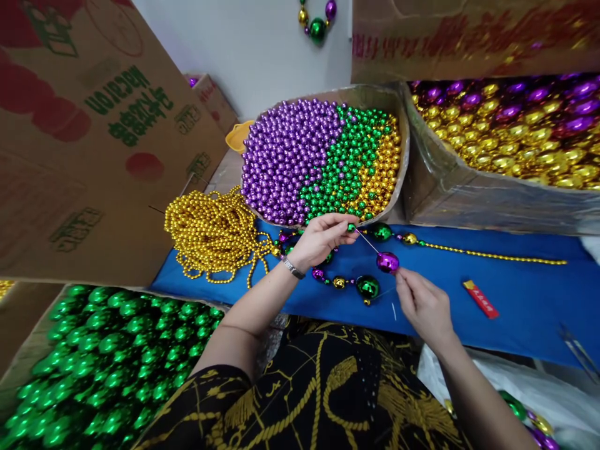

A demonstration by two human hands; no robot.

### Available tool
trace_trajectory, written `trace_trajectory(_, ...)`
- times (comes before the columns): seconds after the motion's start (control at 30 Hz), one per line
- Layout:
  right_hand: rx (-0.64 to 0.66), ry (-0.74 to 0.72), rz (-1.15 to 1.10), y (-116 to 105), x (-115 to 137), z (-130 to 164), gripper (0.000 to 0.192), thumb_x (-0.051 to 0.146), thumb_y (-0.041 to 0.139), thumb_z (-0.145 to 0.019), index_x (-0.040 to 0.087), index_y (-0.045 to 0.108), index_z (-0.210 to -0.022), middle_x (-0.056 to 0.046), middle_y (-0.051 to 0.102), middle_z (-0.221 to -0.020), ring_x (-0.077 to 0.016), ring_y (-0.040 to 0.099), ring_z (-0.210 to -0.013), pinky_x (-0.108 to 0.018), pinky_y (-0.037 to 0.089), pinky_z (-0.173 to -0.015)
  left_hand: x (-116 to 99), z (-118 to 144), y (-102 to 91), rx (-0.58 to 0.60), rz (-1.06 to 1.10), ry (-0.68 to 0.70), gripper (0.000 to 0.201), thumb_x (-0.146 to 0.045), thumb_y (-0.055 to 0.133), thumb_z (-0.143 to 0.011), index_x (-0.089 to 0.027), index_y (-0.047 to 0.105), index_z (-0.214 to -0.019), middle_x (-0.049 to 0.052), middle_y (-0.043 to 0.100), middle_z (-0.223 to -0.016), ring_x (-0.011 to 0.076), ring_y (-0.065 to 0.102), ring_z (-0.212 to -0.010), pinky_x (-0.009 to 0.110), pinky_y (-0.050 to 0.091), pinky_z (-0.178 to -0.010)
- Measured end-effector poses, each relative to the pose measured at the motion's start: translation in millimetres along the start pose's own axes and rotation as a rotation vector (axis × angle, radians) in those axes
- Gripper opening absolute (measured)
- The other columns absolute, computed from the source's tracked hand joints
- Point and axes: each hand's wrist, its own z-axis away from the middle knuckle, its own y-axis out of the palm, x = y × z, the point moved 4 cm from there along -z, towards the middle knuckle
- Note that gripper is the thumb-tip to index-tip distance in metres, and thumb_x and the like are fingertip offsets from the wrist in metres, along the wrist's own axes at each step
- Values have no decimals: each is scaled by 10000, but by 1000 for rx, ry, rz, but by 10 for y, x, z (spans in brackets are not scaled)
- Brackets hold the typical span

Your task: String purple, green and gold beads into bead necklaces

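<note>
Near the front rim of the bead box, my left hand (pixel 323 239) is closed, its fingertips pinching a small green bead (pixel 351 228). A thin straight thread or needle (pixel 368 240) runs from there to a large purple bead (pixel 388 262). My right hand (pixel 424 306) is closed too, thumb and fingers at the lower edge of that purple bead. Below my left hand lies part of a strung bead necklace, with a large green bead (pixel 367 287) and a gold bead (pixel 339 283). Another stretch behind the hands ends in a thin gold bead chain (pixel 492 254).
A box (pixel 404 134) holds small purple, green and gold beads. Gold bead strands (pixel 210 225) are heaped left on the blue cloth (pixel 440 281). A red packet (pixel 480 300) and tweezers-like tool (pixel 579 351) lie right. Boxes of larger green beads (pixel 112 350) and gold beads (pixel 515 144) flank me.
</note>
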Motion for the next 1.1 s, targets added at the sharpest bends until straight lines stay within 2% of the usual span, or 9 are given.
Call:
trace_trajectory(0.27, 22, -8, 9, 34, -52, 63, 189, 205, 519, -940, 193, 673, -1049, -59, 747, -878, -177, 712, -744, -275, 564, -706, 7, 9, -1, -18, -54, 43, 242, -313, 776, -773, -157, 727, -951, 71, 721, -980, 127, 689, -762, 265, 564, -719)
trace_trajectory(0.43, 12, -25, 98, 21, -58, 86, 170, 197, 520, -942, 179, 654, -1045, -60, 737, -841, -173, 694, -723, -276, 534, -721, 29, 31, 105, -16, -208, 186, 251, -269, 785, -763, -174, 720, -986, 56, 716, -957, 117, 657, -826, 258, 532, -790)
trace_trajectory(0.53, 25, 85, 72, 74, -164, 165, 178, 247, 501, -965, 171, 615, -1078, -58, 724, -810, -174, 684, -674, -271, 519, -657, 278, 54, 254, 32, -233, 169, 312, -260, 815, -722, -180, 702, -1001, 49, 711, -932, 116, 640, -820, 262, 514, -778)
trace_trajectory(0.63, 128, 220, -3, 196, -355, 298, 187, 305, 450, -989, 185, 583, -1041, -31, 686, -736, -173, 650, -596, -267, 479, -553, 650, 41, 371, 74, -251, 84, 254, -309, 782, -752, -165, 711, -948, 50, 713, -875, 111, 628, -744, 276, 504, -742)
trace_trajectory(0.73, 130, 247, -19, 293, -527, 416, 204, 327, 434, -992, 201, 589, -953, -52, 674, -808, -182, 661, -718, -282, 507, -640, 913, -29, 397, 70, -336, 58, 216, -316, 709, -816, -154, 725, -958, 79, 732, -925, 133, 649, -790, 307, 505, -790)
trace_trajectory(0.83, 94, 247, 11, 399, -639, 507, 219, 327, 443, -986, 189, 610, -950, -73, 668, -861, -185, 652, -780, -290, 516, -709, 1033, -136, 394, 125, -426, 49, 214, -303, 657, -856, -149, 732, -985, 104, 737, -1012, 159, 663, -888, 328, 498, -859)
trace_trajectory(0.93, 193, 243, 57, 548, -677, 576, 246, 321, 427, -979, 174, 618, -927, -77, 671, -814, -196, 646, -736, -292, 503, -660, 1117, -239, 396, 227, -456, 2, 221, -296, 632, -871, -130, 728, -982, 109, 737, -1025, 157, 663, -900, 314, 499, -857)
trace_trajectory(1.0, 289, 264, 101, 592, -682, 595, 260, 321, 421, -963, 169, 628, -923, -91, 676, -819, -211, 643, -727, -304, 495, -634, 1161, -290, 388, 250, -528, -16, 231, -301, 636, -866, -111, 728, -960, 106, 741, -984, 148, 657, -850, 294, 498, -817)
trace_trajectory(1.1, 354, 350, 120, 475, -680, 533, 292, 287, 429, -940, 169, 629, -1118, -115, 691, -970, -223, 654, -809, -329, 517, -690, 1171, -338, 400, 264, -693, 25, 270, -338, 629, -874, -105, 731, -966, 80, 742, -911, 132, 634, -779, 263, 474, -758)
